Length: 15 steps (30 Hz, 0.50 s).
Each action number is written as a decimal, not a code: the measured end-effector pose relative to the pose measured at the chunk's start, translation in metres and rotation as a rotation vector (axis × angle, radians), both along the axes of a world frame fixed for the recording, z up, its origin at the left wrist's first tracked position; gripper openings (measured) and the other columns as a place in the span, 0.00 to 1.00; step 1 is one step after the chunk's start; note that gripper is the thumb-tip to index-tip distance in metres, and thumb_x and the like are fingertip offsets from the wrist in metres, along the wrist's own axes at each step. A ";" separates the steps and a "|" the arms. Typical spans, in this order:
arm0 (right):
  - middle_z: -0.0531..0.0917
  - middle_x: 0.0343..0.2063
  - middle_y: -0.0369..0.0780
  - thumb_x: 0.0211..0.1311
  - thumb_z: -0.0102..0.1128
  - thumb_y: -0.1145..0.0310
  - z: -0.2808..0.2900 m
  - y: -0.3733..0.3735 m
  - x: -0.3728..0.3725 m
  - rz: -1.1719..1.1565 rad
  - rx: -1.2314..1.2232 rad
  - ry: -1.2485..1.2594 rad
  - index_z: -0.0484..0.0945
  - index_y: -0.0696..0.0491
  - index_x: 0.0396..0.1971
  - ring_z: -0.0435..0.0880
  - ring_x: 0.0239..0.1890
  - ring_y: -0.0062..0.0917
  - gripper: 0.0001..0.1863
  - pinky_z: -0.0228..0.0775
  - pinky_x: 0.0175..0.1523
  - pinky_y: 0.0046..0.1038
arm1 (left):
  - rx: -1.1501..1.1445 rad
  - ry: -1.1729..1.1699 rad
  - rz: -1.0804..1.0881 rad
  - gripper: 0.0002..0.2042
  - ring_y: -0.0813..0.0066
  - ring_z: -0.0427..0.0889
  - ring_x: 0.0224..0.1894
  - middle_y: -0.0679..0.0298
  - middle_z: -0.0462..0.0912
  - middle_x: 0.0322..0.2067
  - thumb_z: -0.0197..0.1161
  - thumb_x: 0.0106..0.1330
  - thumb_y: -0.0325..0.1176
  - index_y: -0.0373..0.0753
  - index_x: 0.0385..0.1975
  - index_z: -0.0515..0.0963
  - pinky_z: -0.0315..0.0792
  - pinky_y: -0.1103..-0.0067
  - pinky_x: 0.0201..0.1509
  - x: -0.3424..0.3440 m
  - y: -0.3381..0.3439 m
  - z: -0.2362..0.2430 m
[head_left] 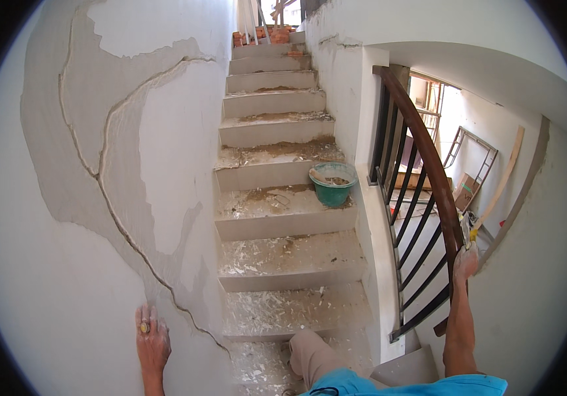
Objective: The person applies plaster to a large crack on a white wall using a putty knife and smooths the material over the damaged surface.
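My left hand (154, 340) lies flat on the white wall (98, 290), fingers pointing up and a ring on one of them. Just right of it, a branching crack (127, 234) cut as a groove runs down through a grey patch (42, 142) of bared plaster. My right hand (466, 262) is closed against the brown handrail (436, 168). A small tool with a yellow end (473, 235) sticks up from its fingers; its kind I cannot make out. Both hands are dusted with white.
Stairs (267, 228) climb ahead, littered with plaster flakes and dust. A green bucket (333, 193) with some material and a tool inside stands on a step at the right. Black balusters (405, 188) line that side. Bricks (277, 34) lie at the top; a metal frame (474, 155) stands beyond the railing.
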State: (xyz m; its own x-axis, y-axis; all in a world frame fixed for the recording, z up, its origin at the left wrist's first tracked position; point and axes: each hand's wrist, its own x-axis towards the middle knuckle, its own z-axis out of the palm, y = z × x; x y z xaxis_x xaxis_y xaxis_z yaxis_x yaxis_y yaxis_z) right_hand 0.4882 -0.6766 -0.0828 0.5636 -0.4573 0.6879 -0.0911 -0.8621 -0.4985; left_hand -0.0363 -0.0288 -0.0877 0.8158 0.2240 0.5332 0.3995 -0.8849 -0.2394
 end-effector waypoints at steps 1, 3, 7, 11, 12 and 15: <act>0.84 0.43 0.51 0.67 0.59 0.66 -0.001 0.001 0.002 0.001 -0.001 -0.008 0.79 0.56 0.50 0.83 0.43 0.52 0.15 0.73 0.49 0.48 | 0.009 0.000 0.000 0.06 0.37 0.67 0.69 0.41 0.76 0.59 0.63 0.62 0.24 0.26 0.35 0.80 0.55 0.49 0.78 0.000 0.000 0.001; 0.84 0.43 0.51 0.66 0.59 0.66 0.001 0.001 0.003 -0.006 0.008 0.014 0.79 0.56 0.49 0.83 0.44 0.51 0.15 0.73 0.50 0.47 | -0.005 -0.005 0.004 0.06 0.37 0.66 0.69 0.41 0.76 0.59 0.63 0.62 0.24 0.26 0.35 0.81 0.55 0.50 0.79 -0.002 -0.002 0.000; 0.84 0.43 0.51 0.66 0.60 0.66 0.005 0.006 0.002 -0.023 0.024 0.067 0.79 0.57 0.50 0.83 0.46 0.51 0.16 0.73 0.51 0.46 | -0.009 0.003 0.015 0.07 0.38 0.66 0.70 0.42 0.76 0.59 0.63 0.62 0.24 0.27 0.36 0.82 0.54 0.50 0.79 -0.003 -0.004 0.002; 0.84 0.44 0.51 0.67 0.59 0.64 -0.011 -0.007 0.011 -0.002 -0.037 -0.046 0.79 0.57 0.50 0.83 0.45 0.51 0.16 0.73 0.51 0.47 | 0.006 0.001 0.010 0.07 0.38 0.65 0.70 0.42 0.76 0.59 0.63 0.62 0.24 0.27 0.37 0.82 0.54 0.50 0.79 -0.002 -0.002 0.001; 0.84 0.43 0.51 0.67 0.58 0.64 -0.015 -0.012 0.013 -0.011 -0.035 -0.033 0.79 0.57 0.50 0.83 0.45 0.51 0.16 0.73 0.51 0.47 | 0.005 -0.003 0.003 0.07 0.38 0.66 0.70 0.42 0.76 0.59 0.63 0.62 0.24 0.27 0.37 0.82 0.55 0.50 0.79 -0.001 -0.001 0.000; 0.84 0.43 0.51 0.68 0.58 0.63 -0.012 -0.010 0.018 -0.026 -0.011 0.018 0.79 0.56 0.50 0.83 0.46 0.51 0.16 0.73 0.51 0.47 | 0.013 -0.019 -0.003 0.06 0.38 0.66 0.70 0.42 0.76 0.59 0.63 0.62 0.23 0.27 0.36 0.82 0.55 0.50 0.79 -0.002 0.001 -0.002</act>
